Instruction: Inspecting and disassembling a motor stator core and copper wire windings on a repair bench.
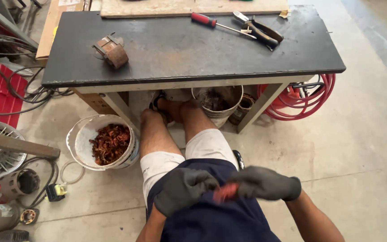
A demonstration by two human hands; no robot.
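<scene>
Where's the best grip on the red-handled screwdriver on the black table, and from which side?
Grip the red handle, the thick end at the left of the screwdriver. It lies flat on the black table, its thin shaft running right toward the pliers, which crowd the tip. So probably come from above at the handle end, fingers across its width, where bare tabletop surrounds it.

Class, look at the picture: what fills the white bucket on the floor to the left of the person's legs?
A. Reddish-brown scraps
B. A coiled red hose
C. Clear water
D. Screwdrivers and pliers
A: the white bucket holds a heap of reddish-brown scraps; the screwdriver and pliers lie on the black table, and the red hose hangs at its right.
</scene>
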